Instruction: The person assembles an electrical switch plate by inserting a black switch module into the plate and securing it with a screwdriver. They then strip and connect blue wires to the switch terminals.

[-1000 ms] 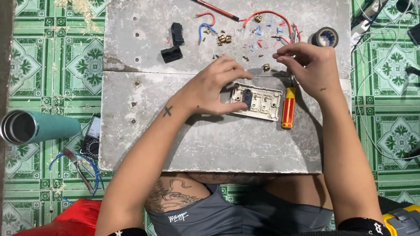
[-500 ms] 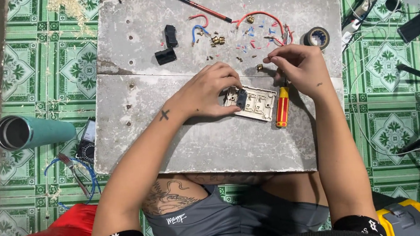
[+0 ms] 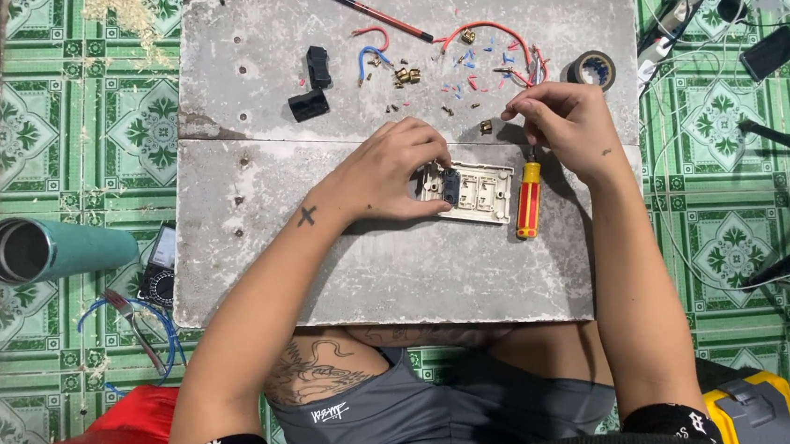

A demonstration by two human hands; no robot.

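- Since the earlier frame, the right hand (image 3: 568, 124) has lifted off the switch plate (image 3: 470, 191) toward the loose brass screws (image 3: 405, 76); its fingertips are pinched together on something too small to tell.
- Centre of the grey slab (image 3: 371, 271), the left hand (image 3: 389, 171) pins the white plate, fingers curled over its dark insert.
- An orange-handled screwdriver (image 3: 529, 202) lies just beside the plate.
- At left, a teal flask (image 3: 50, 249) lies open on its side; its contents cannot be seen.
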